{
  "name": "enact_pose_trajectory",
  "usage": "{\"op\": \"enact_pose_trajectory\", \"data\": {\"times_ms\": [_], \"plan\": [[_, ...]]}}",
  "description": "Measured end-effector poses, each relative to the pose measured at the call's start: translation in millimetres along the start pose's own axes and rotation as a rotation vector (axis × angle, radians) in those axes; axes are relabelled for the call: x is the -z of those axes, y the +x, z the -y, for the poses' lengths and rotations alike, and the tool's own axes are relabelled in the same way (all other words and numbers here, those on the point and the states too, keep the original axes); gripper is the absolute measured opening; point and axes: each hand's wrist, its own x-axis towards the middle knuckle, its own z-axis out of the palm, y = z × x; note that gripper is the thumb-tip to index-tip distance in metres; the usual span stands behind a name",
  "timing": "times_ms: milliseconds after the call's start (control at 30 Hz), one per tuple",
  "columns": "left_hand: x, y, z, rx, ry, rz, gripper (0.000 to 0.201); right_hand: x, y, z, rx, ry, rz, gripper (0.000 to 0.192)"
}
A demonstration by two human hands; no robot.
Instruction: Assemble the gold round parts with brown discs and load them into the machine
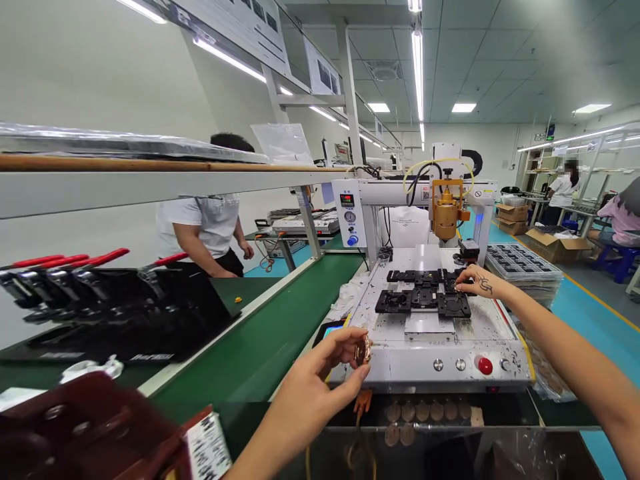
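Observation:
My left hand (pixel 327 377) is closed on a small shiny copper-coloured round part (pixel 363 349), pinched between thumb and fingers in front of the machine's near left corner. My right hand (pixel 479 283) reaches to the right side of the black fixture (pixel 425 297). Its fingers are pinched together there, with a tiny glint at the tips; what they hold is too small to name. The fixture's black blocks lie on the white bed (pixel 365 313) of a benchtop machine. Behind them hangs a gold-coloured machine head (pixel 447 217), apart from my hand.
Several round discs (pixel 423 411) lie on the dark surface below the machine. A red button (pixel 485 365) sits on its front panel. Stacked trays (pixel 523 261) stand at right. Red-handled clamps (pixel 100 267) and a green conveyor (pixel 225 363) are at left. One person (pixel 203 223) stands beyond.

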Motion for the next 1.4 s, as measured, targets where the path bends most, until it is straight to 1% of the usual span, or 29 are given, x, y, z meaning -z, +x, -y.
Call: {"op": "enact_pose_trajectory", "data": {"times_ms": [100,167,233,300,367,433,467,533,600,667,833,1000,1267,1400], "plan": [[-12.8,-6.5,-12.6,0.003,-0.001,0.01,0.038,-1.6,-7.3,11.8,-0.038,-0.008,-0.101,0.036],[-24.2,-15.5,-17.9,-0.019,0.002,0.024,0.036,-1.8,-26.5,22.6,-0.066,-0.017,-0.206,0.036],[-35.4,-28.7,-17.8,-0.057,0.016,0.044,0.034,-3.6,-61.5,35.4,-0.103,-0.025,-0.325,0.039],[-45.7,-43.6,-14.0,-0.099,0.03,0.065,0.033,-9.5,-108.7,48.9,-0.154,-0.028,-0.414,0.04],[-55.2,-57.0,-9.6,-0.14,0.032,0.077,0.034,-19.7,-158.7,60.2,-0.212,-0.022,-0.451,0.037],[-63.9,-66.7,-6.9,-0.17,0.018,0.092,0.036,-32.3,-200.4,66.2,-0.27,-0.019,-0.487,0.036],[-67.9,-70.1,-6.2,-0.179,0.008,0.105,0.037,-38.5,-215.5,67.1,-0.291,-0.024,-0.507,0.036],[-74.8,-74.2,-6.3,-0.177,-0.011,0.134,0.037,-49.1,-233.5,65.7,-0.302,-0.046,-0.542,0.038],[-79.7,-76.5,-7.7,-0.159,-0.031,0.163,0.038,-55.7,-238.5,63.1,-0.279,-0.069,-0.547,0.037],[-82.4,-78.4,-9.7,-0.139,-0.054,0.179,0.039,-57.9,-237.3,60.6,-0.26,-0.082,-0.537,0.034],[-82.7,-83.9,-11.0,-0.107,-0.077,0.203,0.039,-56.0,-236.6,53.3,-0.261,-0.078,-0.542,0.034],[-82.2,-87.6,-7.1,-0.124,-0.069,0.209,0.042,-57.2,-240.0,46.9,-0.287,-0.09,-0.541,0.034],[-82.4,-89.0,-6.7,-0.154,-0.069,0.208,0.043,-55.9,-237.3,52.5,-0.238,-0.09,-0.556,0.031],[-83.2,-89.2,-5.6,-0.134,-0.095,0.217,0.041,-55.2,-236.7,53.0,-0.227,-0.101,-0.56,0.03]]}}
